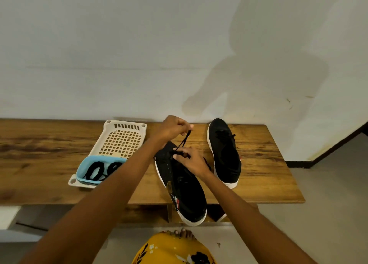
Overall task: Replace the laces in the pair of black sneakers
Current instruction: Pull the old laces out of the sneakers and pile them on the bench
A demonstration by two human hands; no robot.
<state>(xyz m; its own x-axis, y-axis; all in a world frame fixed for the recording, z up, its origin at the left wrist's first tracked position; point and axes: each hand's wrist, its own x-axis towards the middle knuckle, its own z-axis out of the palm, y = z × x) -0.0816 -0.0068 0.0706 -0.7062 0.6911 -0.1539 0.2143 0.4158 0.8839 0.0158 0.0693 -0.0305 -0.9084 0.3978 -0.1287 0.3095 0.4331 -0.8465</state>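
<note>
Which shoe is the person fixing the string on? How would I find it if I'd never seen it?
Look at the wooden table by the white wall, where two black sneakers lie right of a cream basket. It is the near sneaker, the one whose heel hangs over the table's front edge. Unlike the far sneaker, which lies untouched, both hands work on it, the left hand pulling its lace up.

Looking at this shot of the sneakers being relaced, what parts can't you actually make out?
Head view only:
- Eyelets of the near sneaker: covered by the right hand.
- End of the lace: hidden inside the left hand.
- Laces in the blue tub: right part hidden by the left forearm.
- Far sneaker lacing: too dark to trace.
</note>
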